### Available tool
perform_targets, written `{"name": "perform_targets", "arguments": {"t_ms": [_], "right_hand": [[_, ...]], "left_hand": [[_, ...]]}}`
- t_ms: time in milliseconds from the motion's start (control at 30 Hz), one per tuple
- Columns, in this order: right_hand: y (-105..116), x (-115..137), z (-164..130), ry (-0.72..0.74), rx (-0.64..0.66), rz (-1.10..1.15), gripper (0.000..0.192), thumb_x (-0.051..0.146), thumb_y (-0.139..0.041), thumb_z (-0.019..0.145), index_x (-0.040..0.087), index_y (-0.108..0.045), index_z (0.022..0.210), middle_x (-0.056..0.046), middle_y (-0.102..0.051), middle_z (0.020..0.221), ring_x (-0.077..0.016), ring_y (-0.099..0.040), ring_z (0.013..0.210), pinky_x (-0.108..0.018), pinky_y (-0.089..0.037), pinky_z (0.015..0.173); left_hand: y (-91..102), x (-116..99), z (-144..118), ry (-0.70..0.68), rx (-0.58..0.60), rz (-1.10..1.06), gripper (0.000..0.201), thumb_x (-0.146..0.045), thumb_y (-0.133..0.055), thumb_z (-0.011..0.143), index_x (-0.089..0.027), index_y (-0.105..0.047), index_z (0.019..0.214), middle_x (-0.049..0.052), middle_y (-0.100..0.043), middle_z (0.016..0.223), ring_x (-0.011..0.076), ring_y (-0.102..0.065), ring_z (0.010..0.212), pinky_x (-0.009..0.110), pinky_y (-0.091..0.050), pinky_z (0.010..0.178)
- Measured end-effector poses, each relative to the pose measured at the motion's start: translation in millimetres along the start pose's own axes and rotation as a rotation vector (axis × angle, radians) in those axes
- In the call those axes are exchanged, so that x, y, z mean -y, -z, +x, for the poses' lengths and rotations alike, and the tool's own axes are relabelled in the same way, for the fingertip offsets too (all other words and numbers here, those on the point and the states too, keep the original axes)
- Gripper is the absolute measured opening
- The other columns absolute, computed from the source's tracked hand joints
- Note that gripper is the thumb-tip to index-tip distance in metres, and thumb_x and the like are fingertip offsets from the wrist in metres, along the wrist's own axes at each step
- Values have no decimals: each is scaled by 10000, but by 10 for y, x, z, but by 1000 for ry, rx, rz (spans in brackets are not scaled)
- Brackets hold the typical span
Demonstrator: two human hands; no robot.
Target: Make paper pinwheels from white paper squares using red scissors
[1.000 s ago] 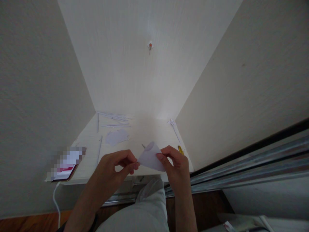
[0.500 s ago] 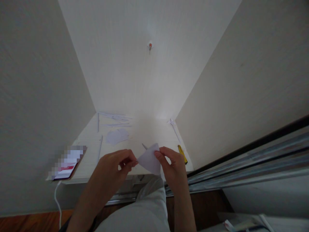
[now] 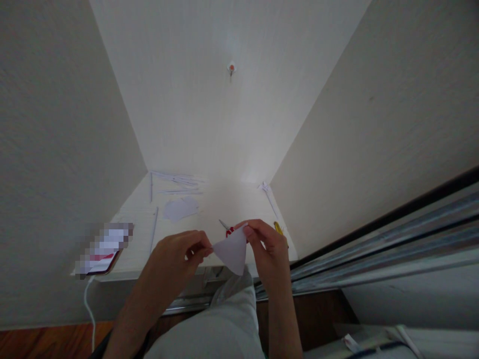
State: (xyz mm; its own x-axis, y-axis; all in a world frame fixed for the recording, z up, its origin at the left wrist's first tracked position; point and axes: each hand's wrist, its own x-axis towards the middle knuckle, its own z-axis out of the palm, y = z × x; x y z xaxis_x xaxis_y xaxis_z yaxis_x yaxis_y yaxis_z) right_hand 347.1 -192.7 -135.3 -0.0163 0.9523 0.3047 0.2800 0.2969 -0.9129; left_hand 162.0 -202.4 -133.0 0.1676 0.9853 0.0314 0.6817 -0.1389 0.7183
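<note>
Head view: both hands are raised above the near edge of a pale, wood-grained counter (image 3: 224, 199) set into a white alcove. The left hand (image 3: 175, 257) has its grip closed, thumb and forefinger pinching the left corner of a small piece of white paper (image 3: 231, 249). The right hand (image 3: 267, 244) is also closed in a pinch on the paper's upper right corner. The paper is thin, matte and folded into a rough triangle or cone, its point hanging down between the two hands, just over the counter's front edge and above a light grey trouser knee (image 3: 220, 324).

Behind the paper on the counter lie scissors (image 3: 227, 228), with a metal blade tip and a bit of red handle showing; the rest is hidden by the paper. A yellow-handled tool (image 3: 279, 228) peeks out beside the right hand's knuckles. Farther back are flat cut paper scraps (image 3: 179, 208) with irregular edges, and several long, narrow paper strips (image 3: 175, 178) near the back wall. At the counter's left corner lies a phone (image 3: 105, 248), its screen blurred, with a white cable (image 3: 89, 309) hanging down from it. A small hook (image 3: 231, 68) with an orange centre sits on the smooth back panel.
</note>
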Motion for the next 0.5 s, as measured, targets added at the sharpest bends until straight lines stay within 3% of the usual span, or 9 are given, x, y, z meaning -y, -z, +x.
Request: {"name": "perform_targets", "arguments": {"t_ms": [167,333,500], "right_hand": [[-14,-20,-2,-32,-5,59,107,223,-622,844,215,-723,811,-8,-751,765,-167,-674,721,-260,-474,667],[-24,-53,-20,-4,-97,3,158,271,-622,856,209,-665,718,4,-696,659,-163,-628,661,-275,-450,653],[-37,-90,-6,0,-51,88,144,267,-557,903,221,-687,861,-14,-732,782,-166,-658,724,-274,-470,664]], "left_hand": [[-30,35,-12,41,23,58,190,-241,-442,756,-208,-620,697,55,-715,718,232,-654,704,330,-437,683],[-55,33,-13,45,15,64,192,-259,-437,763,-213,-607,686,54,-714,719,231,-652,711,332,-436,681],[-64,74,12,47,-18,66,193,-290,-461,769,-217,-619,687,39,-707,688,228,-651,689,333,-442,673]]}}
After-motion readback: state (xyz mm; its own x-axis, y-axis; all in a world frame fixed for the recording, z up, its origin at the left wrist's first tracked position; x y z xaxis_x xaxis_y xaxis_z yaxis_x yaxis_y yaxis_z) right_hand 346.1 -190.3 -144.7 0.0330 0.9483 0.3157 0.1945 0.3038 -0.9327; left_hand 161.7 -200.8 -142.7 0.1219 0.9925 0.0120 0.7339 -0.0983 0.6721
